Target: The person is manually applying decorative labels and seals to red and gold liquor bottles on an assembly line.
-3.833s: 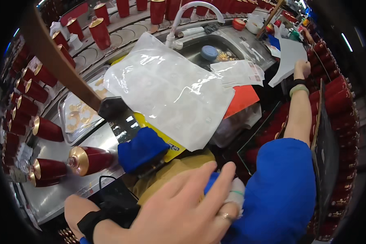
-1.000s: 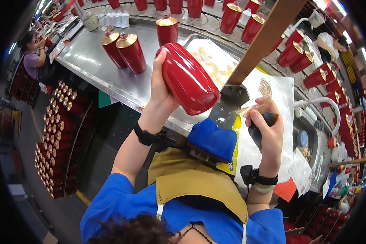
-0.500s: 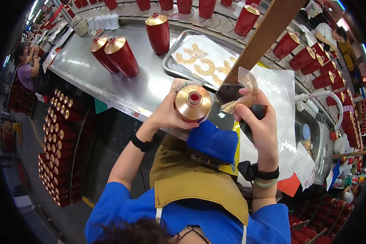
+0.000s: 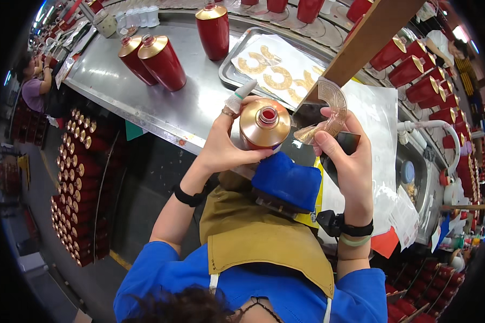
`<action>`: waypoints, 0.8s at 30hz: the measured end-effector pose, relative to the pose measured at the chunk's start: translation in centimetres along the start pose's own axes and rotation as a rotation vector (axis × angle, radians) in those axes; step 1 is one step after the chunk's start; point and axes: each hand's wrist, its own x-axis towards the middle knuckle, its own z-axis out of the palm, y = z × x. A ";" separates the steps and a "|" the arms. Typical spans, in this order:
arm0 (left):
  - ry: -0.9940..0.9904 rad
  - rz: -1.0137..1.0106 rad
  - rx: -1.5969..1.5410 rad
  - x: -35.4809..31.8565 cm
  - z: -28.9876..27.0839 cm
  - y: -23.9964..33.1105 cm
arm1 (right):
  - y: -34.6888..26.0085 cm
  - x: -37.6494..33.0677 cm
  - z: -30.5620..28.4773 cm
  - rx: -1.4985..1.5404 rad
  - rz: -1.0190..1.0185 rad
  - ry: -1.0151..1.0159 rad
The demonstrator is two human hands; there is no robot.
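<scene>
My left hand (image 4: 220, 144) is wrapped round a red bottle (image 4: 264, 125) with a gold shoulder, its open neck facing up. The index finger, in a white cover with a green band, is raised off the bottle. Just right of it, my right hand (image 4: 355, 161) pinches a curved, patterned gold label (image 4: 335, 107) between thumb and fingers. A flat black piece (image 4: 346, 145) also shows in that hand; its kind is unclear. The label and bottle are apart. Below the bottle sits a blue cloth-covered rest (image 4: 286, 183).
A metal tray (image 4: 224, 74) holds a sheet of curved gold labels (image 4: 277, 78). Red bottles (image 4: 164, 64) stand on the steel table (image 4: 102, 86). A wooden post (image 4: 364, 46) rises close beyond my right hand. A sink (image 4: 415, 161) lies to the right.
The bottle has moved slightly right, toward the label, and tilted a little. My left index finger has lifted off it. The right hand still holds the label, almost in place.
</scene>
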 end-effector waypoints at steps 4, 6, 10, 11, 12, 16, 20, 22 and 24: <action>-0.092 0.000 -0.058 0.3 -0.2 0.1 | -0.3 0.1 0.3 -0.035 0.021 -0.017; 0.013 0.113 0.016 0.3 0.0 0.5 | -0.7 0.4 0.6 -0.096 0.048 -0.030; 0.417 0.378 0.321 -1.7 0.5 3.0 | -2.0 0.6 1.7 -0.098 -0.082 -0.039; 0.366 0.293 0.195 -2.6 1.1 3.9 | -2.4 0.5 2.0 -0.041 -0.093 -0.053; 0.280 0.313 0.049 -3.2 1.6 4.6 | -2.8 0.3 2.4 -0.046 -0.106 -0.107; 0.349 -0.020 -0.345 -4.1 3.5 6.5 | -3.0 -0.3 3.5 -0.056 -0.027 -0.296; 0.543 -0.030 -0.261 -3.0 4.1 6.7 | -1.3 0.1 3.8 -0.115 -0.106 -0.191; 0.476 0.003 -0.100 -2.5 3.6 6.5 | -0.1 0.3 4.0 -0.199 -0.167 -0.127; 0.460 -0.011 0.039 -2.4 3.1 6.2 | 1.0 0.4 4.2 -0.237 -0.157 -0.058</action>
